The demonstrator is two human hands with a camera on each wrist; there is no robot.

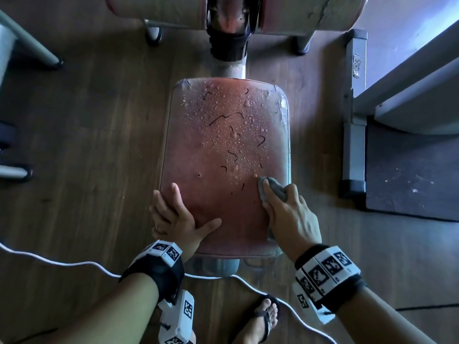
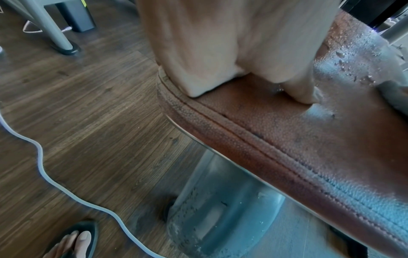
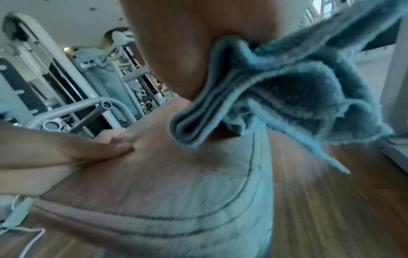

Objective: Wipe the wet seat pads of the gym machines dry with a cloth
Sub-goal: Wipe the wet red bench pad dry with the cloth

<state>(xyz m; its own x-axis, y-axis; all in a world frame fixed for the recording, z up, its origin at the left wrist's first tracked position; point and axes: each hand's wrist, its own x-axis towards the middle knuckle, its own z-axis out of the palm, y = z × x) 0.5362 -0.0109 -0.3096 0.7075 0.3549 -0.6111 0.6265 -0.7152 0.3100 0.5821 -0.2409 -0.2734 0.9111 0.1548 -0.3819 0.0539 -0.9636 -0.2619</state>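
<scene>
A reddish-brown seat pad on a grey post fills the middle of the head view; water drops and dark curled marks cover its far and middle part, while the near part looks dull. My left hand rests flat on the pad's near left edge, fingers spread. My right hand holds a bunched grey cloth against the pad near its right edge. In the right wrist view the cloth hangs in folds under my palm above the pad.
Wooden floor surrounds the seat. A white cable snakes across it near my sandalled foot. Grey machine frames stand left and right, with a dark mat at right. A padded roller lies beyond the seat.
</scene>
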